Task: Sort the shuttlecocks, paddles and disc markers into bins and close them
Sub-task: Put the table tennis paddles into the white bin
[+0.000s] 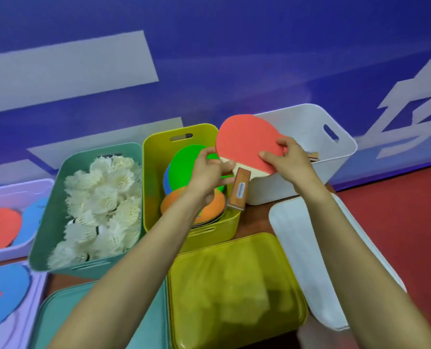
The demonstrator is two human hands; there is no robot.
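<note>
A red-faced paddle [244,141] with a wooden handle is held in the air between the yellow bin [156,152] and the white bin [307,124]. My left hand [209,170] pinches its lower left edge near the handle. My right hand [288,159] grips its right edge. The yellow bin holds green, blue and orange disc markers [186,165]. The teal bin [58,192] is full of white shuttlecocks [103,205]. Another paddle's handle [313,156] shows inside the white bin.
A yellow lid [237,288], a white lid [300,250] and a teal lid [58,316] lie in front of the bins. At the left, a lilac bin [13,190] holds red and blue discs; a blue disc [3,293] lies on a lilac lid. A blue wall stands behind.
</note>
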